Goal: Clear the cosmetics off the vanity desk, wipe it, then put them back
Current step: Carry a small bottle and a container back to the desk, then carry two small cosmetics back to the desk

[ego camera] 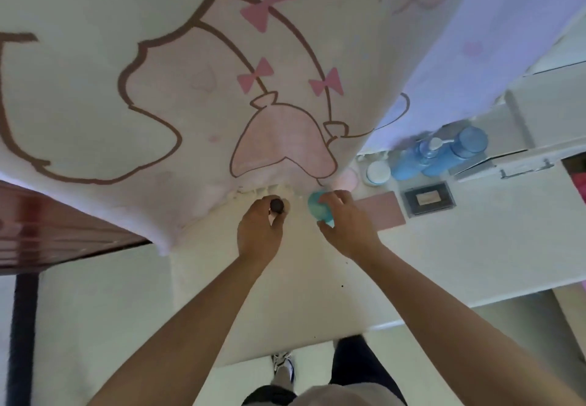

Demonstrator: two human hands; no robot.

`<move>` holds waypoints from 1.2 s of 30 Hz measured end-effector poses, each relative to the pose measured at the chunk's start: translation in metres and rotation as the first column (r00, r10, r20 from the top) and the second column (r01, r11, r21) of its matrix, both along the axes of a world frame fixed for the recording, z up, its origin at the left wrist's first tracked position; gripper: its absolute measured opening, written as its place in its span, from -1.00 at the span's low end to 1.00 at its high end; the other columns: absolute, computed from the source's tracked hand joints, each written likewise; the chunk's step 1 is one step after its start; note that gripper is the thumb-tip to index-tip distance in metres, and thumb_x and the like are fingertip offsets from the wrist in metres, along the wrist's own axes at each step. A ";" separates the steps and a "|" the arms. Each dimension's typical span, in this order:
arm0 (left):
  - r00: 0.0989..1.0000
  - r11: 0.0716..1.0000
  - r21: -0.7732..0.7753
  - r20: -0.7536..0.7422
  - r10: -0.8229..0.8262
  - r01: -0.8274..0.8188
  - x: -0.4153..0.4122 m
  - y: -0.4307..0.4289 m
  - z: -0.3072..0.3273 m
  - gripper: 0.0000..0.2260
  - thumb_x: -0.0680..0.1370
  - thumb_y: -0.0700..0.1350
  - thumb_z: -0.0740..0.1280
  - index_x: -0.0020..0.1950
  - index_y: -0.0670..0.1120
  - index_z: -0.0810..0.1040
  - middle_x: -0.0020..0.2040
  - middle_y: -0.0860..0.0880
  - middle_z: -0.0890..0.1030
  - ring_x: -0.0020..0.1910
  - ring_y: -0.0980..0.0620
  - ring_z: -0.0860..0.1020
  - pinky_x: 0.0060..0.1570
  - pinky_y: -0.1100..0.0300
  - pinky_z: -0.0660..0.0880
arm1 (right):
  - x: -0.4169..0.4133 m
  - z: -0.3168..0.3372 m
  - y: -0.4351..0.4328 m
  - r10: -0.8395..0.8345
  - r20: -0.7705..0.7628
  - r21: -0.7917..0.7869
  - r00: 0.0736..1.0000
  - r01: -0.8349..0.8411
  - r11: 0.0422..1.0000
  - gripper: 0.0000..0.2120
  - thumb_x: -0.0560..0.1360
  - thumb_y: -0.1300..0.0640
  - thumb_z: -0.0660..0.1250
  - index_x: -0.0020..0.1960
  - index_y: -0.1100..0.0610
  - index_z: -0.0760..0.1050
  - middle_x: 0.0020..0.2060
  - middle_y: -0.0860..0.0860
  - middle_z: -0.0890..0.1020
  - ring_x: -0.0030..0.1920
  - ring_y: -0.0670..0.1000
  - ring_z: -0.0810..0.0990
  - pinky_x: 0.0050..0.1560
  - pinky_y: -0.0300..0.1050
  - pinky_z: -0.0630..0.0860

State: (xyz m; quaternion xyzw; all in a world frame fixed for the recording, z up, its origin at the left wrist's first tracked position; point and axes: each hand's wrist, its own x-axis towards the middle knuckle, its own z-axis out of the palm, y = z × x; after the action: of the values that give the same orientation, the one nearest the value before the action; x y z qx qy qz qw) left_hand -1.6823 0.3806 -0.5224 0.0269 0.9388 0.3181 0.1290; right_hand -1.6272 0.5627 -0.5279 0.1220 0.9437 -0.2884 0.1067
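Fingers of R hand hide most of teal container.

On desk: bottles back-R, jar just L of them, compact in front.

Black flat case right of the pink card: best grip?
Likely best: pinch the black case across its long edges, from above and the near side. It lies flat on the desk, too low to wrap, and the blue bottles stand close behind it.
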 end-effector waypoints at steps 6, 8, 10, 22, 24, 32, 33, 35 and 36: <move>0.999 0.997 -0.062 0.010 -0.035 0.035 -0.013 0.009 -0.017 -0.76 0.55 0.00 0.36 0.20 -0.03 0.55 0.03 0.01 0.65 -0.03 -0.02 0.62 -0.15 0.23 0.41 | 0.005 -0.015 -0.002 0.092 0.021 0.091 0.996 -0.094 0.991 -0.51 0.51 0.12 0.37 0.39 0.04 0.33 0.49 0.07 0.30 0.04 0.20 0.61 -0.04 0.04 0.60; 0.996 0.992 -0.118 0.086 -0.026 0.036 -0.018 0.007 -0.018 -0.68 0.57 0.05 0.32 0.28 -0.03 0.50 0.11 -0.03 0.64 0.06 -0.06 0.60 -0.07 0.16 0.48 | 0.007 -0.014 -0.001 0.121 0.059 0.128 0.991 -0.128 0.983 -0.50 0.52 0.08 0.35 0.43 0.00 0.30 0.53 0.07 0.23 0.08 0.19 0.60 -0.01 0.04 0.59; 0.985 0.985 -0.152 0.160 -0.062 0.086 -0.016 0.000 -0.014 -0.57 0.58 0.08 0.29 0.41 0.00 0.39 0.26 -0.05 0.57 0.21 -0.08 0.54 0.09 0.07 0.47 | 0.008 -0.008 0.000 0.136 0.085 0.150 0.987 -0.148 0.978 -0.48 0.52 0.08 0.34 0.44 -0.03 0.28 0.55 0.06 0.18 0.11 0.16 0.59 0.03 0.02 0.58; 0.949 0.851 -0.460 -0.048 -0.311 0.255 0.037 -0.105 0.046 -0.47 0.64 0.20 -0.05 0.55 -0.01 0.22 0.56 -0.13 0.18 0.53 -0.15 0.18 0.44 -0.18 0.16 | 0.037 0.038 -0.050 0.165 -0.127 0.346 0.978 -0.112 0.932 -0.57 0.60 -0.05 0.24 0.41 0.10 0.42 0.43 0.18 0.40 0.33 0.22 0.47 0.23 0.13 0.47; 0.970 0.855 -0.490 -0.072 -0.232 0.168 0.047 -0.131 0.062 -0.41 0.61 0.24 -0.11 0.54 0.00 0.25 0.56 -0.14 0.19 0.52 -0.17 0.18 0.42 -0.24 0.16 | 0.025 0.049 -0.072 0.250 -0.233 0.332 0.940 -0.165 0.929 -0.58 0.59 -0.03 0.26 0.38 0.14 0.45 0.40 0.20 0.43 0.35 0.23 0.46 0.26 0.16 0.47; 0.947 0.782 -0.541 -0.243 0.208 -0.311 0.105 -0.223 0.129 -0.41 0.61 0.24 -0.13 0.53 -0.01 0.26 0.56 -0.17 0.16 0.52 -0.21 0.15 0.43 -0.28 0.11 | -0.041 0.099 -0.192 0.594 -0.531 0.268 0.605 -0.546 0.794 -0.56 0.62 -0.06 0.16 0.43 0.11 0.39 0.47 0.18 0.34 0.43 0.20 0.35 0.35 0.09 0.35; 0.916 0.745 -0.535 -0.273 0.293 -0.398 0.120 -0.235 0.135 -0.42 0.61 0.24 -0.12 0.55 -0.01 0.22 0.57 -0.16 0.13 0.53 -0.20 0.11 0.46 -0.27 0.07 | -0.043 0.102 -0.212 0.616 -0.569 0.250 0.544 -0.599 0.761 -0.56 0.61 -0.05 0.19 0.42 0.12 0.41 0.46 0.19 0.34 0.42 0.20 0.36 0.35 0.09 0.35; 0.819 0.636 -0.517 -0.340 0.462 -0.574 0.157 -0.258 0.146 -0.45 0.64 0.23 -0.09 0.57 0.01 0.16 0.58 -0.14 0.07 0.55 -0.18 0.04 0.48 -0.25 0.00 | -0.037 0.109 -0.257 0.654 -0.616 0.221 0.439 -0.700 0.679 -0.56 0.60 -0.05 0.22 0.42 0.13 0.42 0.47 0.19 0.34 0.44 0.21 0.34 0.38 0.10 0.34; 0.763 0.570 -0.512 -0.363 0.534 -0.642 0.179 -0.269 0.151 -0.46 0.65 0.23 -0.08 0.57 0.02 0.12 0.59 -0.12 0.04 0.56 -0.16 0.01 0.49 -0.25 -0.01 | -0.030 0.113 -0.280 0.676 -0.625 0.216 0.390 -0.746 0.630 -0.55 0.61 -0.05 0.22 0.43 0.12 0.41 0.47 0.18 0.33 0.45 0.21 0.32 0.40 0.11 0.32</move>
State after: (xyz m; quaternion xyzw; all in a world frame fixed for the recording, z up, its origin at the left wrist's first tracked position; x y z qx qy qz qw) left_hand -1.5034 0.1116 -0.3713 -0.3044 0.9503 0.0189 -0.0624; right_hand -1.6571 0.2830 -0.4147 -0.4080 0.8603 -0.2843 -0.1121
